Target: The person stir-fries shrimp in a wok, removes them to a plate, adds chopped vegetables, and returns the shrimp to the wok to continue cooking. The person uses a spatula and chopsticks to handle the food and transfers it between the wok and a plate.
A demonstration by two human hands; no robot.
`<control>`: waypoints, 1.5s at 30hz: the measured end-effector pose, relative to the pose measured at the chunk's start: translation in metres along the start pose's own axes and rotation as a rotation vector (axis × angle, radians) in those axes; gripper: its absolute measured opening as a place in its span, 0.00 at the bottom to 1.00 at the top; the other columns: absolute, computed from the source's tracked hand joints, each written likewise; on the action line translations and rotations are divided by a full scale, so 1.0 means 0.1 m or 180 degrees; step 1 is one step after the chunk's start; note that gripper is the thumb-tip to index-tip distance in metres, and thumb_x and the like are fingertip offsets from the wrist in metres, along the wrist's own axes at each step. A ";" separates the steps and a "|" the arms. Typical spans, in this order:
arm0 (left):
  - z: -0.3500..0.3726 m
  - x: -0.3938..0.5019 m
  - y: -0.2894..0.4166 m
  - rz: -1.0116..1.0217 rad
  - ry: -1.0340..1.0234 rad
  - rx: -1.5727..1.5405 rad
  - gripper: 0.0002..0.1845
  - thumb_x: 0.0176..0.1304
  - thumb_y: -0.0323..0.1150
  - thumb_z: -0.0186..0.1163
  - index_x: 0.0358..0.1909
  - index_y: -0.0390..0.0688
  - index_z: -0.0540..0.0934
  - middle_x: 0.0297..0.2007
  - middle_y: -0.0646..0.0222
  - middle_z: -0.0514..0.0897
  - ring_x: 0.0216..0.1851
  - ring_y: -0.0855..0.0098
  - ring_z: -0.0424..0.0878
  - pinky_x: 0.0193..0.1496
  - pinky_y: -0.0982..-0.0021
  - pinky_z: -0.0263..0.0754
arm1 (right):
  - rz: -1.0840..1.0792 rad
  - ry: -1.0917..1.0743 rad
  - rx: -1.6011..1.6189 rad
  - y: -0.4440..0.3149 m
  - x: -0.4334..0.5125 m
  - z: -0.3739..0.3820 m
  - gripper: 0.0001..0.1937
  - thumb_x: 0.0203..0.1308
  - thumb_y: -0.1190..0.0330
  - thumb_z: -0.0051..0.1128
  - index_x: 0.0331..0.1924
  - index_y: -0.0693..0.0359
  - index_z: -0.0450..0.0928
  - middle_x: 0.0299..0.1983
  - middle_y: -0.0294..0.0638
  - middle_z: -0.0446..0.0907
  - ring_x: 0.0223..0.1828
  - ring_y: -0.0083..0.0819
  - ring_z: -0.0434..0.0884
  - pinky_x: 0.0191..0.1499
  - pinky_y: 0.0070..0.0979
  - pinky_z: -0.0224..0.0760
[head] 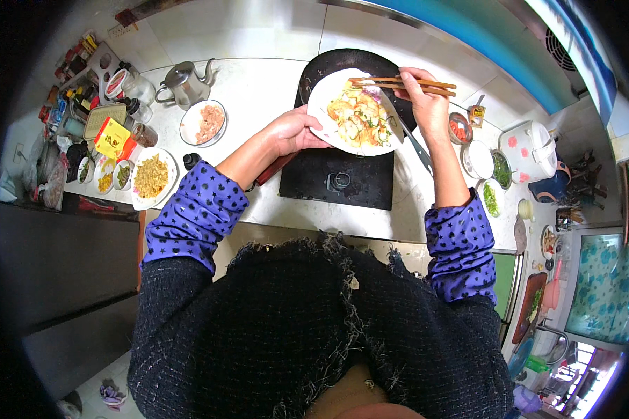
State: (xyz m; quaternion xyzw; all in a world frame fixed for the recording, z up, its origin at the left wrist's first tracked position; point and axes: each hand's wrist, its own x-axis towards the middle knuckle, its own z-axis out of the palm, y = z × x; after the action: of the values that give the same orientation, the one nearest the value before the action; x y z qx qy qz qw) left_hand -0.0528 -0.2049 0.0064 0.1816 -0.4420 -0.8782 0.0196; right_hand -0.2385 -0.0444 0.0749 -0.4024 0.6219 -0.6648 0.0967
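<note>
My left hand [297, 132] grips the rim of a white plate [322, 107] from its left side. On the plate lies cooked food [360, 115], yellow and orange pieces mixed with green shreds. In my right hand [422, 94] is a pair of wooden chopsticks [430, 86], their tips over the far edge of the food. The plate is held above a black wok [340, 60] and hides much of it. Beneath sits a black cooktop [314, 183]. A spatula handle [418, 148] slants out at the plate's right, and a reddish-brown wooden handle [276, 168] shows below my left wrist.
Left on the white counter [251, 84] stand a metal kettle [185, 83], a bowl of minced meat [209, 123], a plate of yellowish food [152, 175] and several jars. At right are small bowls, chopped greens [491, 199] and a white rice cooker [527, 152]. A range hood [482, 47] overhangs the back.
</note>
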 end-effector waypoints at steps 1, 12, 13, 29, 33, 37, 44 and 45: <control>0.00 0.00 0.00 0.0006 -0.0013 0.0000 0.25 0.53 0.18 0.46 0.56 0.36 0.59 0.45 0.50 0.76 0.38 0.60 0.81 0.41 0.64 0.81 | -0.0091 -0.0042 -0.0070 0.02 0.01 0.01 0.11 0.59 0.69 0.53 0.41 0.68 0.77 0.35 0.41 0.78 0.33 0.25 0.79 0.36 0.21 0.78; 0.07 -0.05 0.01 0.0024 0.0012 -0.0016 0.25 0.53 0.17 0.48 0.55 0.35 0.62 0.45 0.52 0.77 0.41 0.61 0.81 0.43 0.65 0.80 | -0.0157 0.0629 0.0599 0.02 0.00 0.06 0.09 0.60 0.73 0.49 0.38 0.73 0.73 0.32 0.45 0.76 0.31 0.29 0.79 0.34 0.22 0.81; 0.07 -0.05 0.00 0.0015 0.0052 -0.0034 0.25 0.53 0.17 0.48 0.55 0.35 0.62 0.45 0.52 0.77 0.41 0.61 0.81 0.43 0.65 0.80 | -0.0090 0.0777 0.0727 0.01 -0.03 0.03 0.09 0.61 0.74 0.48 0.38 0.73 0.73 0.33 0.46 0.75 0.32 0.29 0.79 0.35 0.24 0.81; 0.04 -0.03 0.01 0.0124 0.0072 -0.0061 0.25 0.53 0.17 0.48 0.55 0.35 0.61 0.46 0.51 0.76 0.41 0.60 0.81 0.43 0.64 0.80 | -0.0034 0.0125 0.0483 -0.10 -0.21 -0.02 0.12 0.60 0.69 0.51 0.44 0.70 0.74 0.36 0.47 0.77 0.32 0.29 0.80 0.35 0.23 0.79; 0.08 -0.04 0.00 0.0085 0.0073 -0.0064 0.23 0.53 0.18 0.47 0.54 0.35 0.61 0.45 0.52 0.77 0.40 0.60 0.81 0.42 0.64 0.80 | 0.0196 0.0126 0.0434 -0.07 -0.26 0.10 0.11 0.60 0.70 0.50 0.42 0.70 0.75 0.35 0.46 0.78 0.33 0.29 0.80 0.36 0.21 0.78; 0.08 -0.02 -0.01 0.0146 0.0042 -0.0079 0.22 0.54 0.18 0.46 0.54 0.35 0.62 0.44 0.52 0.77 0.39 0.60 0.81 0.42 0.64 0.80 | 0.0436 -0.0013 0.0641 -0.19 -0.32 0.08 0.11 0.59 0.71 0.51 0.42 0.71 0.74 0.34 0.46 0.77 0.33 0.30 0.80 0.35 0.22 0.80; 0.08 -0.03 0.00 0.0097 0.0060 -0.0063 0.25 0.53 0.17 0.48 0.55 0.36 0.61 0.45 0.51 0.77 0.41 0.62 0.81 0.42 0.65 0.81 | 0.0142 0.0351 0.0294 -0.27 -0.15 -0.14 0.13 0.60 0.70 0.49 0.46 0.69 0.73 0.35 0.48 0.77 0.29 0.32 0.81 0.34 0.21 0.79; 0.09 -0.04 0.00 0.0095 0.0042 -0.0044 0.25 0.53 0.17 0.48 0.55 0.36 0.61 0.45 0.52 0.77 0.41 0.62 0.81 0.42 0.66 0.81 | 0.0108 0.0316 0.0314 -0.23 -0.12 -0.13 0.13 0.61 0.70 0.49 0.46 0.69 0.73 0.35 0.48 0.77 0.29 0.33 0.81 0.34 0.22 0.79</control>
State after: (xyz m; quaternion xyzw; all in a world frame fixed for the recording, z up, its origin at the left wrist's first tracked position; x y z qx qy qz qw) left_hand -0.0517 -0.1976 0.0128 0.1806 -0.4384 -0.8797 0.0368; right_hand -0.2303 -0.0222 0.0917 -0.3531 0.5992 -0.7120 0.0967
